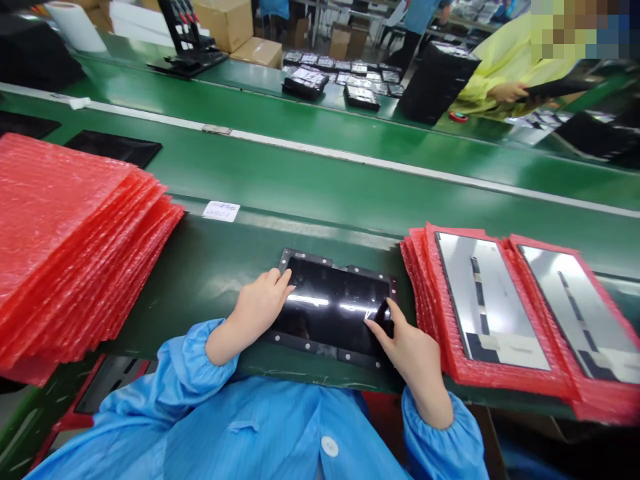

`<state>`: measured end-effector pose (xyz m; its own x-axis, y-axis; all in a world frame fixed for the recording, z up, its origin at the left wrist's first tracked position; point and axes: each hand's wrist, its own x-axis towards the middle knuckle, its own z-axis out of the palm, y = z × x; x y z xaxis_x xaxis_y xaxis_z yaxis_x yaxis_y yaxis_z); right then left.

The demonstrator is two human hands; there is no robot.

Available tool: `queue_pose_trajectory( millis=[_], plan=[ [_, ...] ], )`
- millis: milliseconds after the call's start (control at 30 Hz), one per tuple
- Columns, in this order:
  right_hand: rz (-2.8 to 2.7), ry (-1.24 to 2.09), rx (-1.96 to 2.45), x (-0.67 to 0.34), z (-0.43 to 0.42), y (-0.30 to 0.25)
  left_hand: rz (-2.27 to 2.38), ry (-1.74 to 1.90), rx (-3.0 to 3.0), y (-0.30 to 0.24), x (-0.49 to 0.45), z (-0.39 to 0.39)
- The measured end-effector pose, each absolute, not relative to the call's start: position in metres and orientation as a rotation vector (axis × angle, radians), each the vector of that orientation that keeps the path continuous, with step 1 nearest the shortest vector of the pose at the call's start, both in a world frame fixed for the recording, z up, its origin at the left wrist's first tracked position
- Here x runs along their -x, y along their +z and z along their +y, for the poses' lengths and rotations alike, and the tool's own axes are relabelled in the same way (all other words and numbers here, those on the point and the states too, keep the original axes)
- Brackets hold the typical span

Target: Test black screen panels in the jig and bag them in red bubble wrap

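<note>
A glossy black display panel (330, 303) lies face up within a dark frame (307, 347) dotted with small silver rounds, on the green bench in front of me. My left hand (260, 307) grips the panel's left edge, fingers bent over it. At the right edge, my right hand (413, 350) has thumb and index finger closed on the panel near its corner. Whatever the fingertips touch underneath is hidden. Right of the frame, a silver-backed display panel (493, 300) rests on a stack of red bubble-wrap sheets (425, 300), with a second silver-backed panel (580, 313) beside it.
A tall pile of red bubble-wrap bags (75, 247) stands at left. A white label (221, 211) sticks to the bench edge. Beyond runs a green conveyor (320, 180) with a white rail. Across it, a person in yellow (505, 67) handles a dark object near black stacked units (437, 83).
</note>
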<state>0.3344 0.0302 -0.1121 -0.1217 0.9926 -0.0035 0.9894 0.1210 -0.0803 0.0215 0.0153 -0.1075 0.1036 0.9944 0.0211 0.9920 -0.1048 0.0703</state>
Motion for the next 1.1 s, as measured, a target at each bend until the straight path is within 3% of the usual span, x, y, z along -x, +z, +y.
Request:
queue_pose_trajectory(
  millis=[167,567,1000,1100],
  plan=[
    [-2.464,0.051,1.594,-0.337,0.040,-0.108,2.076,0.073,-2.437,-0.105,-0.019,0.017],
    [-2.543,0.413,1.659,-0.344,0.032,-0.094,1.701,0.103,-2.606,-0.136,0.014,0.017],
    [-2.450,0.110,1.757,-0.298,0.052,-0.075,1.727,0.066,-2.572,-0.147,0.011,0.012],
    [-2.556,0.010,1.439,-0.265,0.063,-0.086,1.689,0.144,-2.573,-0.158,0.010,0.009]
  ],
)
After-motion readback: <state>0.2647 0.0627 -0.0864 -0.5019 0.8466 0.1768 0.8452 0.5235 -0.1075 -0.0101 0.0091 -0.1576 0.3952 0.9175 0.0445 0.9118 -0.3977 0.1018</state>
